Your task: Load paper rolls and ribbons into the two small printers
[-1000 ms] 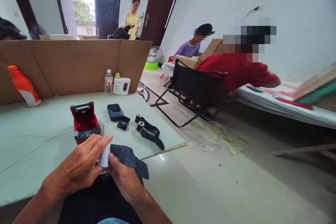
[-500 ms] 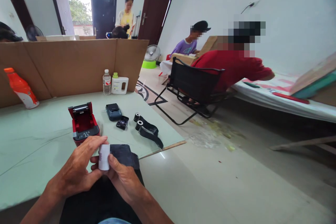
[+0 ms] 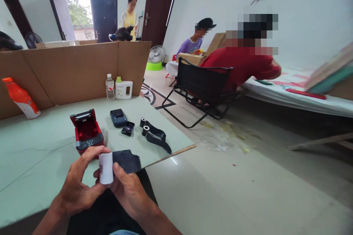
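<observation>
Both hands are closed round a small white paper roll [image 3: 106,169], held upright above the near edge of the table. My left hand [image 3: 79,183] has fingers at the roll's top and the thumb at its bottom. My right hand [image 3: 132,191] pinches its right side, thumb in front, other fingers mostly hidden behind. From the roll a dark strip [image 3: 127,161] sticks out to the right. Just beyond my left hand stands a red and black label printer [image 3: 89,132] with its lid up. Two more rolls with dark strips [image 3: 158,141] lie farther right on the table.
A small dark printer [image 3: 118,117] and an open black case [image 3: 128,129] lie behind. An orange bottle [image 3: 21,97], a water bottle [image 3: 110,88] and a white jug [image 3: 124,90] stand by a cardboard screen [image 3: 82,69]. Other people sit beyond; a black chair [image 3: 204,80] is right.
The roll has turned slightly and come a little nearer and to the left, its strip moving with it. Both hands keep their hold. The view has shifted slightly.
</observation>
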`<act>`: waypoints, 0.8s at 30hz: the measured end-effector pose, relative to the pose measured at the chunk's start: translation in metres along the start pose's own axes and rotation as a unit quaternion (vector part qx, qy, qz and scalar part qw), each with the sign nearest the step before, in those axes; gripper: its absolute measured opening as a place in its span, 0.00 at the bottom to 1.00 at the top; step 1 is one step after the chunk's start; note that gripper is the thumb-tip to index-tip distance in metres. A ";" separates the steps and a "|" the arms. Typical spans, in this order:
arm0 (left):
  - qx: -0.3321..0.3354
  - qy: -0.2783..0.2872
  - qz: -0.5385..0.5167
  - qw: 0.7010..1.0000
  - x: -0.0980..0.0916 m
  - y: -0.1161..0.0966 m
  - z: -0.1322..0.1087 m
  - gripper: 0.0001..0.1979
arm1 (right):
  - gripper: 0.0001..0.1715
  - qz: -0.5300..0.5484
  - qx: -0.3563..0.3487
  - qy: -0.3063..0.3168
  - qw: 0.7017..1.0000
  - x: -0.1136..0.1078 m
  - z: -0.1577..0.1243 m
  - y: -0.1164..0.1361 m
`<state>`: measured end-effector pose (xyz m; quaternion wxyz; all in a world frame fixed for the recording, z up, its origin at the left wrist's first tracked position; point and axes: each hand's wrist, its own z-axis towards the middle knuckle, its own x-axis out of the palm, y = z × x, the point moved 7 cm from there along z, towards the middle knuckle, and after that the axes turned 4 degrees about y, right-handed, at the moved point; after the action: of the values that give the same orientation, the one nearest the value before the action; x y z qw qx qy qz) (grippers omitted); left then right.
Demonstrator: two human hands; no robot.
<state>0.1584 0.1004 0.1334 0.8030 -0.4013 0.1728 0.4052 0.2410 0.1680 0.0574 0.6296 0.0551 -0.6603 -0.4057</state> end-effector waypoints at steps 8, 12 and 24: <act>0.049 0.023 0.042 0.998 0.001 -0.012 0.006 0.32 | 0.29 -0.009 -0.001 0.031 0.999 0.000 -0.002 0.002; 0.084 0.053 0.060 0.993 0.000 -0.025 0.014 0.32 | 0.28 -0.076 -0.023 -0.009 0.997 -0.016 -0.007 0.002; 0.100 0.099 0.135 0.981 0.009 -0.028 0.019 0.31 | 0.27 -0.057 -0.029 -0.027 0.998 -0.014 -0.005 0.006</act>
<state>0.1852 0.1095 0.1540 0.7558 -0.3303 0.3435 0.4492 0.2508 0.1782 0.0490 0.5885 0.0635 -0.6611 -0.4611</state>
